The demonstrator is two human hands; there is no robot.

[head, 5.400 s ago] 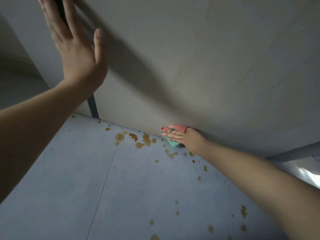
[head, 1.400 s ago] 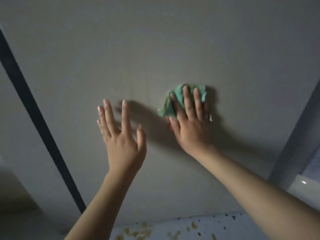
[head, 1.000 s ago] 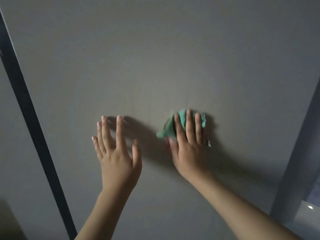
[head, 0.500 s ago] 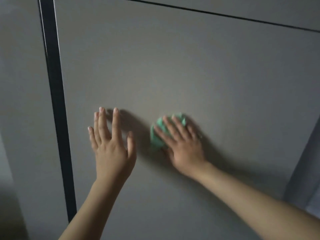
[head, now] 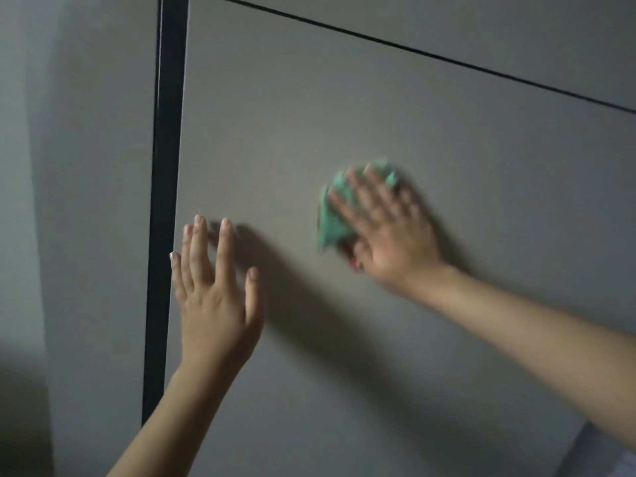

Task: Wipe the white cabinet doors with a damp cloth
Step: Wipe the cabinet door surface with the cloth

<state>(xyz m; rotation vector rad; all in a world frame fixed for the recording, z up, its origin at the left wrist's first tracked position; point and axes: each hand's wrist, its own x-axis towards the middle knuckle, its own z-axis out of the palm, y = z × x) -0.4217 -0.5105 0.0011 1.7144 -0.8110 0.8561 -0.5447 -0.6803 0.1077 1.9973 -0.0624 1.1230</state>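
Upward since the floor-level pass, the right hand [head: 389,232] presses the green cloth [head: 332,218] flat-fingered at frame centre on the cabinet door [head: 413,98]; left hand [head: 213,290] spread, empty (upper panels remain, I judge).

The cabinet door [head: 344,115] is showing a smooth, matt, pale face with no grain or texture to be seen. The cloth [head: 332,215] is looking soft and crumpled, a green fabric with a dull finish, though blur is hiding its weave. The strip [head: 165,201] running down beside the door is looking dark and smooth, and a thin bright line is gleaming along its left edge.
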